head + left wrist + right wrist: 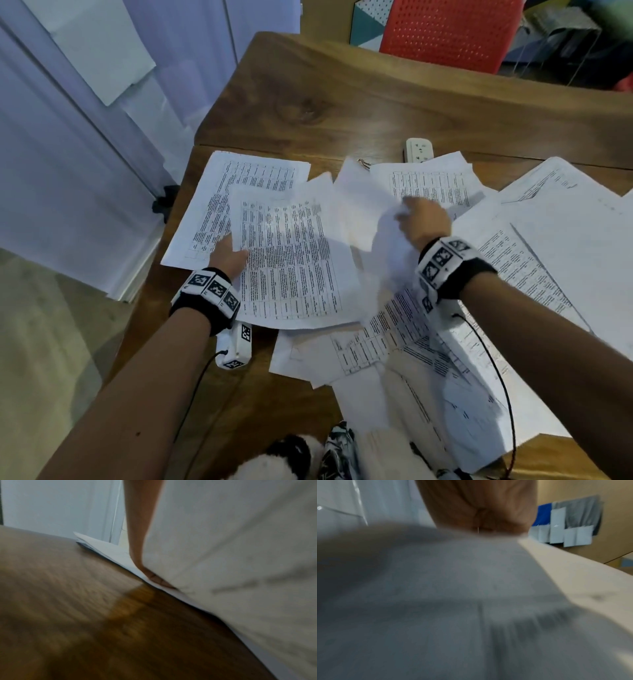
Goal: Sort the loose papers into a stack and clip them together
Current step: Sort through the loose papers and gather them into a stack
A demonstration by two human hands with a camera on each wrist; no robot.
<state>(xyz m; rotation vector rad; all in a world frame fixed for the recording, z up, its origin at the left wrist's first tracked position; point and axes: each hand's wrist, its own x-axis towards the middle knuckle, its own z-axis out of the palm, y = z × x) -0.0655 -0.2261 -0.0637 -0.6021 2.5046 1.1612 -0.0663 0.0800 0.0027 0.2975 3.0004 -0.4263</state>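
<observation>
Many printed papers (534, 260) lie fanned and overlapping across the wooden counter (342, 113), so no stack exists yet and the work looks to be at the gathering stage. The left hand (228, 257) has its fingers slid under the edge of a table-printed sheet (291, 260), thumb side out, which lifts that edge; the left wrist view shows a finger (154, 578) wedged between this raised sheet and another sheet (109, 550) lying flat beneath it. That grip is clamped on the sheet's left margin, probably to hold it as the base for the pile. The right hand (424, 219) is closed on a bent, blurred sheet (363, 209) just left of its knuckles, likely carrying it toward the left hand's sheet; the right wrist view is too smeared to show the fingers exactly. Beyond the right grip, a small metal clip (363, 162) seems to lie at the papers' far edge, though it is tiny. Just right of it sits a white power strip (418, 150). More sheets wait beneath and outside the right forearm.
</observation>
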